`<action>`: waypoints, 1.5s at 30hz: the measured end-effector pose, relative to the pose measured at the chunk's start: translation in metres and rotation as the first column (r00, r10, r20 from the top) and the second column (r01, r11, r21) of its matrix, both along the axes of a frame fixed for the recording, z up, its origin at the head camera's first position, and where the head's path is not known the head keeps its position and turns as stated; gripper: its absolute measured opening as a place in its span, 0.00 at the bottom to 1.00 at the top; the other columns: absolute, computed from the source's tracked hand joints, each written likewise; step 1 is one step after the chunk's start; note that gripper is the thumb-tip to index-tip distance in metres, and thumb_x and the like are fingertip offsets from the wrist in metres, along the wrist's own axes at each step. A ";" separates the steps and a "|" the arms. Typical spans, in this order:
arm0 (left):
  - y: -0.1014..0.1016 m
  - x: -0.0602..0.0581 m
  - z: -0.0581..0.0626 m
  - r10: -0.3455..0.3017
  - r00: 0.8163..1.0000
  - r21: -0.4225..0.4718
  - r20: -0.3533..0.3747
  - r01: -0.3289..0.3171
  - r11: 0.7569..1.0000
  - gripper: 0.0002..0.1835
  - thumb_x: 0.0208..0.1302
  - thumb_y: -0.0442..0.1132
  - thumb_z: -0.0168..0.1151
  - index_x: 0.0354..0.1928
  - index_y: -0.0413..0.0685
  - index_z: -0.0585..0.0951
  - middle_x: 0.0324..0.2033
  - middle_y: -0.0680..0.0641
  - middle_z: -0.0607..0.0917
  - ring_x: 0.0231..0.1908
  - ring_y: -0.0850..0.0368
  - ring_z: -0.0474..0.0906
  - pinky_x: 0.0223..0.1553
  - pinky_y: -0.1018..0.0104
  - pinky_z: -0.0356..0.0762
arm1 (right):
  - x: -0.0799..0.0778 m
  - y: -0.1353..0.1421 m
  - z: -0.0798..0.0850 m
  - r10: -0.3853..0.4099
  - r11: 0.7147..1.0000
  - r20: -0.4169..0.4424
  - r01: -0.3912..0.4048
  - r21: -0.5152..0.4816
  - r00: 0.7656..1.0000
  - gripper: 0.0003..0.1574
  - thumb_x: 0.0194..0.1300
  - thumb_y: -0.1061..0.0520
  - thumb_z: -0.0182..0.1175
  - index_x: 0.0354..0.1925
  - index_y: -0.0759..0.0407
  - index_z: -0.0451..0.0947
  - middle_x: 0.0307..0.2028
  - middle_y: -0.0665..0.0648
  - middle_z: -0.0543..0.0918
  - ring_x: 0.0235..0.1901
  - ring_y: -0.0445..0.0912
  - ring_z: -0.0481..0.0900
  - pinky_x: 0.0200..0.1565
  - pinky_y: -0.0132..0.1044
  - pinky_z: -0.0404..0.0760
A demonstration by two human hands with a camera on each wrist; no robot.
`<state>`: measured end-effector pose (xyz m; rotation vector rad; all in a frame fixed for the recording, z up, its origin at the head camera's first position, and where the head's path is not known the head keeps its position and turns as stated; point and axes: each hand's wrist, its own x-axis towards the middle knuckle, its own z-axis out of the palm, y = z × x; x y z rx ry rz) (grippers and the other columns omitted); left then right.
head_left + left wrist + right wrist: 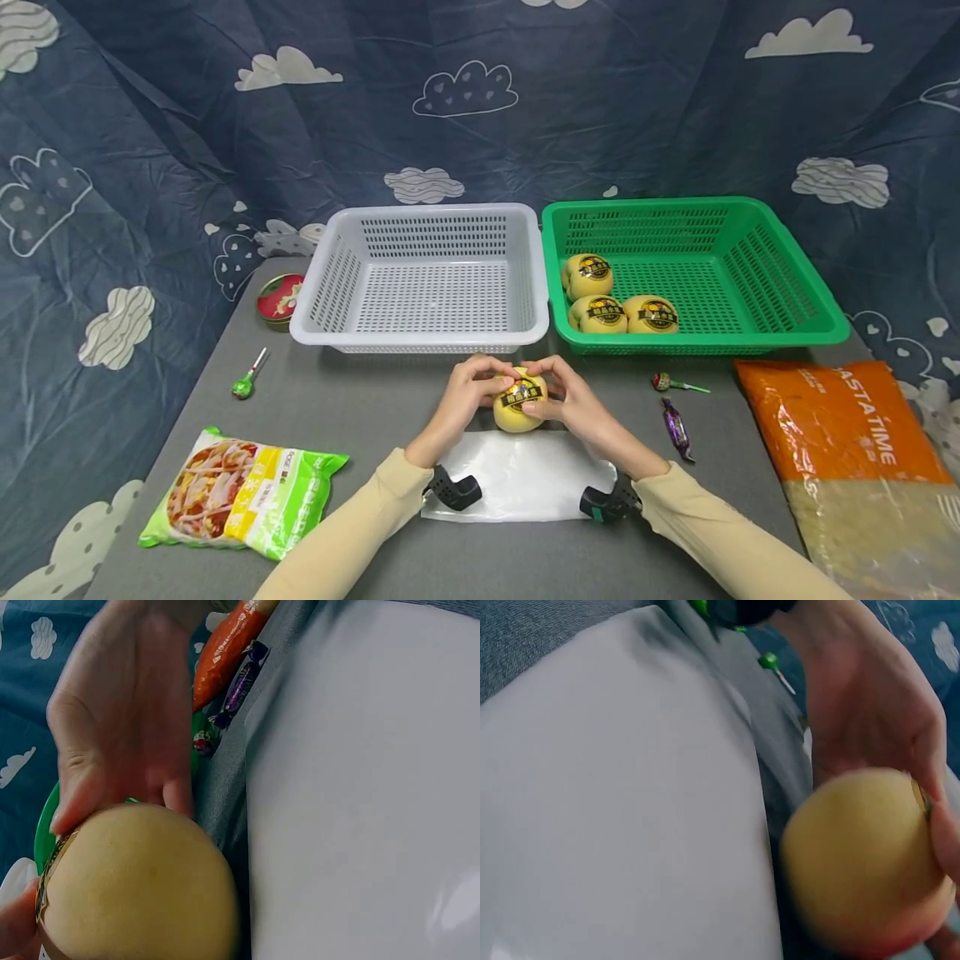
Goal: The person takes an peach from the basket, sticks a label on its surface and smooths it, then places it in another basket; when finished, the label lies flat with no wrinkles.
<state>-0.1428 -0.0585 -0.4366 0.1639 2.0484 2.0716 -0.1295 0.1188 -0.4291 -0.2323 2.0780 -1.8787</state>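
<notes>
Between both hands is a round yellow apple (516, 419) with a black and gold label, held just in front of the baskets. My left hand (467, 395) grips its left side, with thumb and fingertips at the label. On the other side my right hand (576, 402) holds it, the thumb pressing on the label's edge. A reddish blush shows at one end of the apple (862, 862) in the right wrist view. Below the hands lies a glossy white plastic sheet or bag (517, 483). Three similar labelled apples (652, 315) sit in the left part of the green basket (780, 337).
A white basket (420, 338) stands beside the green one. At left are a red-topped can (279, 300), a green lollipop (243, 386) and a green-yellow food packet (243, 492). At right lie another lollipop (662, 382), a purple-wrapped candy (677, 429) and an orange pasta bag (855, 450).
</notes>
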 end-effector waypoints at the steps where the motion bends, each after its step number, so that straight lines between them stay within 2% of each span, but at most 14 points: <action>1: 0.000 0.000 0.000 0.000 1.000 0.004 0.004 0.000 1.000 0.10 0.56 0.33 0.58 0.38 0.35 0.81 0.44 0.45 0.76 0.38 0.56 0.76 0.34 0.57 0.77 | -0.001 0.003 -0.001 0.008 1.000 0.026 -0.007 -0.030 1.000 0.24 0.54 0.66 0.62 0.48 0.64 0.64 0.60 0.61 0.65 0.53 0.57 0.68 0.43 0.42 0.74; 5: -0.001 0.001 0.001 -0.012 1.000 0.027 0.014 0.012 1.000 0.11 0.57 0.33 0.58 0.39 0.32 0.80 0.46 0.41 0.75 0.39 0.56 0.75 0.35 0.57 0.77 | -0.007 0.012 -0.005 0.056 0.992 0.091 -0.046 -0.114 0.994 0.22 0.57 0.65 0.59 0.50 0.65 0.66 0.62 0.60 0.64 0.53 0.55 0.69 0.46 0.42 0.73; 7: -0.003 0.003 0.005 -0.040 0.999 0.017 0.003 0.040 0.999 0.11 0.59 0.33 0.57 0.41 0.31 0.79 0.47 0.40 0.74 0.40 0.56 0.75 0.36 0.58 0.77 | -0.008 0.016 -0.006 0.081 0.988 0.118 -0.064 -0.143 0.990 0.21 0.59 0.64 0.58 0.51 0.65 0.66 0.62 0.59 0.63 0.55 0.53 0.68 0.49 0.43 0.71; 12: -0.010 0.010 0.018 -0.164 0.983 -0.122 -0.083 0.154 0.980 0.14 0.57 0.34 0.61 0.45 0.36 0.77 0.50 0.42 0.73 0.45 0.52 0.72 0.44 0.59 0.72 | -0.010 0.020 -0.004 0.118 0.982 0.170 -0.089 -0.166 0.978 0.20 0.62 0.61 0.55 0.52 0.64 0.64 0.62 0.58 0.62 0.59 0.52 0.60 0.53 0.45 0.66; 16: -0.012 0.011 0.021 -0.215 0.965 -0.179 -0.151 0.187 0.966 0.17 0.51 0.31 0.66 0.46 0.37 0.77 0.48 0.43 0.73 0.47 0.49 0.72 0.50 0.55 0.66 | -0.012 0.017 -0.004 0.080 0.990 0.181 -0.056 -0.132 0.980 0.19 0.63 0.56 0.55 0.50 0.62 0.65 0.60 0.59 0.64 0.56 0.51 0.63 0.49 0.41 0.68; 21: -0.011 0.015 0.020 -0.185 0.953 -0.177 -0.239 0.144 0.973 0.15 0.52 0.29 0.65 0.44 0.34 0.79 0.47 0.41 0.74 0.51 0.51 0.71 0.54 0.55 0.63 | -0.014 0.014 -0.004 0.008 0.992 0.204 0.018 -0.123 0.979 0.16 0.61 0.60 0.57 0.45 0.63 0.68 0.56 0.59 0.68 0.52 0.48 0.69 0.46 0.36 0.71; 27: -0.006 0.025 0.018 -0.115 0.942 -0.179 -0.314 0.060 0.982 0.11 0.55 0.30 0.62 0.41 0.35 0.80 0.50 0.38 0.73 0.54 0.48 0.67 0.50 0.51 0.66 | -0.014 0.014 -0.003 0.025 0.991 0.207 0.004 -0.136 0.978 0.16 0.62 0.60 0.56 0.47 0.64 0.66 0.58 0.59 0.67 0.54 0.49 0.67 0.48 0.39 0.70; 30: -0.006 0.027 0.016 -0.106 0.944 -0.154 -0.312 0.060 0.986 0.12 0.55 0.29 0.62 0.42 0.34 0.80 0.52 0.37 0.72 0.54 0.46 0.66 0.50 0.49 0.66 | -0.012 0.015 -0.002 0.065 0.995 0.161 -0.052 -0.084 0.985 0.21 0.61 0.57 0.58 0.49 0.63 0.63 0.58 0.60 0.65 0.55 0.52 0.66 0.49 0.42 0.70; 33: -0.009 0.026 0.015 -0.129 0.944 -0.138 -0.305 0.090 0.986 0.14 0.55 0.29 0.62 0.44 0.33 0.79 0.53 0.38 0.72 0.54 0.46 0.67 0.51 0.49 0.65 | -0.010 0.015 -0.001 0.090 0.996 0.107 -0.088 -0.015 0.990 0.27 0.58 0.56 0.61 0.50 0.61 0.61 0.57 0.60 0.64 0.53 0.54 0.67 0.48 0.45 0.71; 35: -0.011 0.024 0.015 -0.155 0.942 -0.137 -0.299 0.118 0.983 0.14 0.56 0.30 0.61 0.45 0.33 0.79 0.54 0.40 0.72 0.55 0.47 0.66 0.52 0.50 0.64 | -0.010 0.015 -0.002 0.091 0.996 0.084 -0.092 0.008 0.992 0.29 0.56 0.56 0.63 0.51 0.62 0.61 0.57 0.61 0.65 0.51 0.55 0.69 0.47 0.45 0.73; 38: -0.013 0.021 0.017 -0.171 0.942 -0.136 -0.289 0.137 0.981 0.14 0.56 0.29 0.60 0.46 0.33 0.79 0.53 0.40 0.73 0.55 0.47 0.67 0.53 0.51 0.64 | -0.011 0.017 -0.004 0.075 0.997 0.084 -0.074 -0.010 0.994 0.28 0.55 0.59 0.63 0.50 0.63 0.62 0.57 0.61 0.66 0.50 0.55 0.71 0.47 0.45 0.73; 41: -0.012 0.019 0.018 -0.158 0.957 -0.104 -0.243 0.136 0.985 0.13 0.57 0.29 0.59 0.45 0.31 0.79 0.52 0.38 0.73 0.55 0.47 0.66 0.54 0.54 0.62 | -0.013 0.018 -0.005 0.083 0.996 0.100 -0.079 -0.044 0.992 0.25 0.57 0.61 0.61 0.50 0.64 0.62 0.57 0.61 0.66 0.49 0.55 0.72 0.48 0.45 0.73; 44: -0.010 0.018 0.019 -0.124 0.981 -0.043 -0.148 0.119 0.992 0.13 0.58 0.29 0.57 0.44 0.30 0.79 0.52 0.36 0.72 0.54 0.49 0.67 0.51 0.60 0.67 | -0.014 0.018 -0.005 0.100 0.994 0.109 -0.094 -0.055 0.989 0.24 0.59 0.60 0.59 0.51 0.64 0.61 0.57 0.62 0.65 0.51 0.55 0.70 0.50 0.47 0.70; 45: -0.009 0.016 0.015 -0.108 0.987 -0.020 -0.119 0.107 0.994 0.13 0.58 0.30 0.57 0.44 0.31 0.79 0.52 0.37 0.73 0.54 0.50 0.68 0.49 0.62 0.68 | -0.014 0.017 -0.004 0.097 0.994 0.112 -0.091 -0.054 0.989 0.24 0.60 0.58 0.58 0.51 0.64 0.61 0.57 0.62 0.66 0.52 0.54 0.69 0.50 0.46 0.70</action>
